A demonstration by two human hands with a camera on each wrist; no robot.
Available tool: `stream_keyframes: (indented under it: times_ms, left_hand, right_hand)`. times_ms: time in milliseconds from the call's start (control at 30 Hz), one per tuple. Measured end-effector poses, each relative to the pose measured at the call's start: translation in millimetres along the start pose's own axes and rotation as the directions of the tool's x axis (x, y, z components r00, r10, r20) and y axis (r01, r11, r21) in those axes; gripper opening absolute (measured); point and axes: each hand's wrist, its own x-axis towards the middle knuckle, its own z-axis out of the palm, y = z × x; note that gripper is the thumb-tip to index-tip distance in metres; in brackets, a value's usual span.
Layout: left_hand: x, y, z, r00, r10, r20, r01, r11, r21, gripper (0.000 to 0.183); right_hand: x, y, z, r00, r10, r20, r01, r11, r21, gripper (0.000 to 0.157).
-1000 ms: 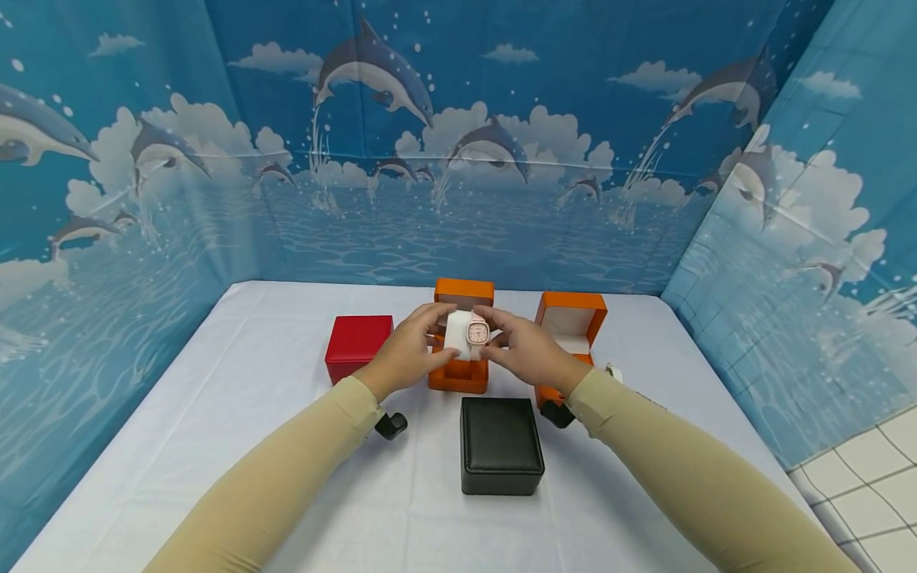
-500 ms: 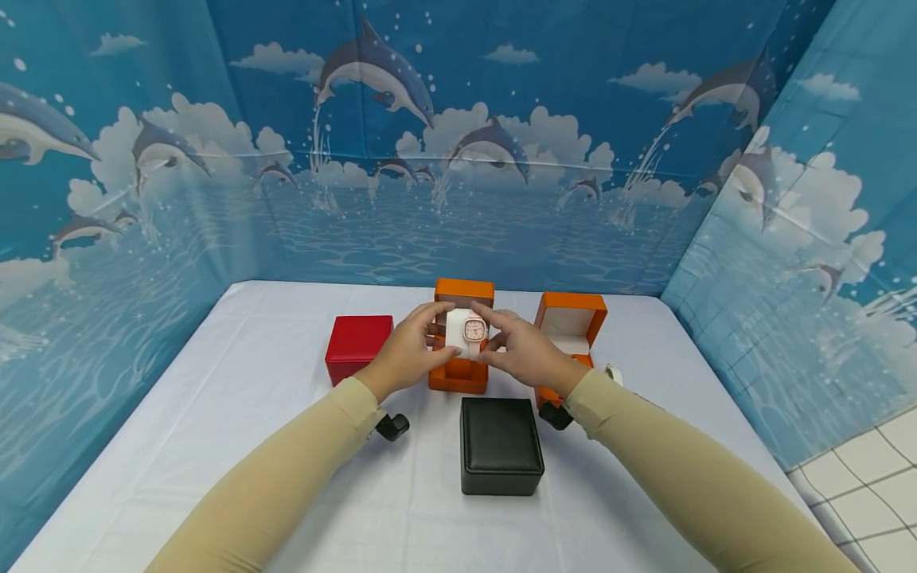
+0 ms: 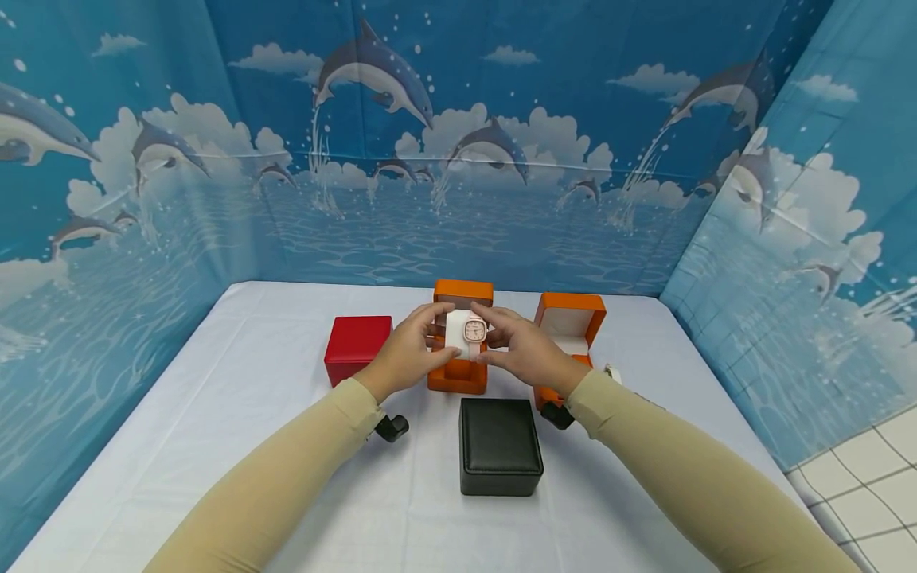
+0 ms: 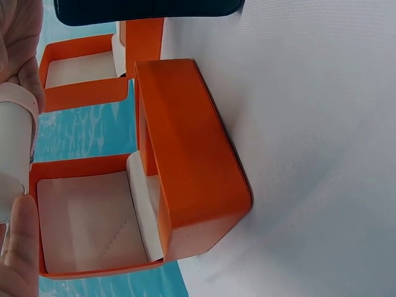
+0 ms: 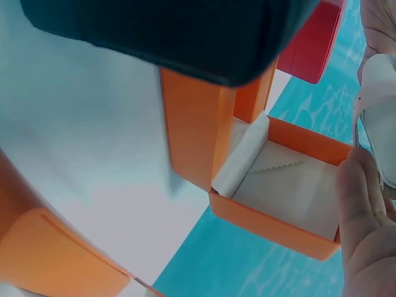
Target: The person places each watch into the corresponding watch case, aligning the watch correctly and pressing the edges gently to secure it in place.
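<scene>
Dolphin curtain behind, white cloth below, and a watch on its cushion is held over the middle orange box, pinched by left hand and right hand, fingers curved; should one pinch be loosened first, the watch could be tipped and dropped askew

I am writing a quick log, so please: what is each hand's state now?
Left hand: holding the white cushion at one end.
Right hand: holding its other end, by the pink watch.
</scene>
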Motion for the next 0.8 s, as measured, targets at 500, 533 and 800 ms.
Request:
stream_keyframes:
  times_ms: [500, 533, 800]
  left_hand:
    - [0.3, 3.0, -0.3, 1.000, 0.018, 0.019, -0.017, 1.000, -0.012, 0.070]
    - [0.5, 3.3, -0.5, 1.000, 0.021, 0.023, -0.021, 1.000, -0.012, 0.070]
    - [1.0, 4.5, 0.0, 0.999, 0.028, 0.043, -0.026, 0.999, -0.039, 0.072]
  right_hand:
    - [1.5, 3.2, 2.9, 1.000, -0.021, -0.003, 0.021, 1.000, 0.000, 0.087]
    - [1.4, 2.9, 2.9, 1.000, -0.027, 0.001, 0.027, 1.000, 0.001, 0.087]
    - [0.4, 0.0, 5.2, 0.999, -0.048, 0.014, 0.048, 0.999, -0.020, 0.086]
